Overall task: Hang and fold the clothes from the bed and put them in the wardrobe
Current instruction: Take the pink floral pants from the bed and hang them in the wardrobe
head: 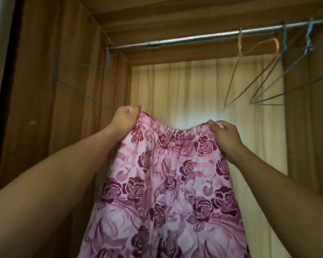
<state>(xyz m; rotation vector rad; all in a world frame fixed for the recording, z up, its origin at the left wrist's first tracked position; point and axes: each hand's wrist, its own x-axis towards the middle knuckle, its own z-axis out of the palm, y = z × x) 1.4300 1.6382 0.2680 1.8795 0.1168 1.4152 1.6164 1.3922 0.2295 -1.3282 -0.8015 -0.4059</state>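
A pink skirt with dark red roses hangs in front of me inside the open wardrobe. My left hand grips the left end of its elastic waistband. My right hand grips the right end, a little lower. The waistband is stretched between both hands and the cloth falls straight down out of view. Above, a metal rail crosses the wardrobe.
An orange wire hanger and blue wire hangers hang bare on the rail at the right. Another blue wire hanger hangs at the rail's left end. Brown fabric walls close in both sides; a pale back panel stands behind.
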